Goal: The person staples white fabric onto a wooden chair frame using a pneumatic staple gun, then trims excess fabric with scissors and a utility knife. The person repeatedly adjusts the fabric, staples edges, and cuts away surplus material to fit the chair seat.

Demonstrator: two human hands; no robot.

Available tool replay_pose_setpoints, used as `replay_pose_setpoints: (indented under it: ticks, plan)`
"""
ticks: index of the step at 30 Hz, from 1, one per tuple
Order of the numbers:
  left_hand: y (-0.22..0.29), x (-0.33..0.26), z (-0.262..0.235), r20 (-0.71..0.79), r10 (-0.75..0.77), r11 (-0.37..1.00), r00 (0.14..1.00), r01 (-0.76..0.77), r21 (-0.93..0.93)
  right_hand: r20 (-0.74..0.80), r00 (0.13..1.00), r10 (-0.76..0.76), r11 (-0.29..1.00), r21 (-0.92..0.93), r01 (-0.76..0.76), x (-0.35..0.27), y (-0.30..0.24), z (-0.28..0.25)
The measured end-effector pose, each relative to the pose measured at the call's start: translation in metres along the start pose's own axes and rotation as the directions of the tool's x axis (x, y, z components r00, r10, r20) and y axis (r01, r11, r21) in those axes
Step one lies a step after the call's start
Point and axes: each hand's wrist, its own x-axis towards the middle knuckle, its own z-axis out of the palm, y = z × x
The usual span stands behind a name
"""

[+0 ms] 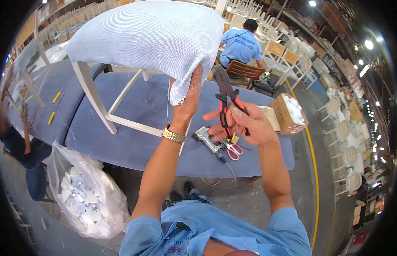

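A chair with a light blue fabric seat (145, 34) and pale wooden legs (94, 98) stands on a padded table. At the seat's near right corner my left hand (188, 96) grips the fabric, its thumb pressed against a loose, frayed flap (179, 91). My right hand (256, 126) holds pliers (224, 81) with red and black handles, jaws pointing up beside the seat corner, not touching it. Below the right hand lie a metal staple gun (209, 140) with a hose and red-handled scissors (234, 150).
The table has a blue-grey cover (138, 158) with loose threads on it. A plastic bag of scraps (85, 196) stands at the left front. An open cardboard box (290, 113) is at the right. Another person (242, 45) sits beyond the table; a co-worker (25, 149) works at the left.
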Motion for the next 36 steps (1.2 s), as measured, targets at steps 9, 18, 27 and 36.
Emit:
replay_pose_setpoints:
  ticks: [9,18,27,36]
  plan:
    - [-0.003,0.0,-0.01,0.037,0.03,0.995,0.999,-0.033,0.092,0.048,0.981,0.186,0.982,-0.021,-0.185,0.023,-0.021,-0.014]
    - [-0.01,0.002,-0.01,0.034,0.061,0.991,0.998,-0.064,0.114,0.032,0.98,0.195,0.967,-0.171,-0.187,0.027,-0.029,-0.033]
    - [-0.011,0.002,-0.009,-0.014,0.183,0.969,0.983,-0.178,0.169,-0.06,0.974,0.218,0.945,-0.237,-0.226,0.024,-0.041,-0.026]
    - [-0.014,0.0,-0.008,0.005,0.07,0.984,0.998,-0.07,0.166,-0.247,0.939,0.241,0.883,-0.347,-0.318,0.025,-0.044,-0.003]
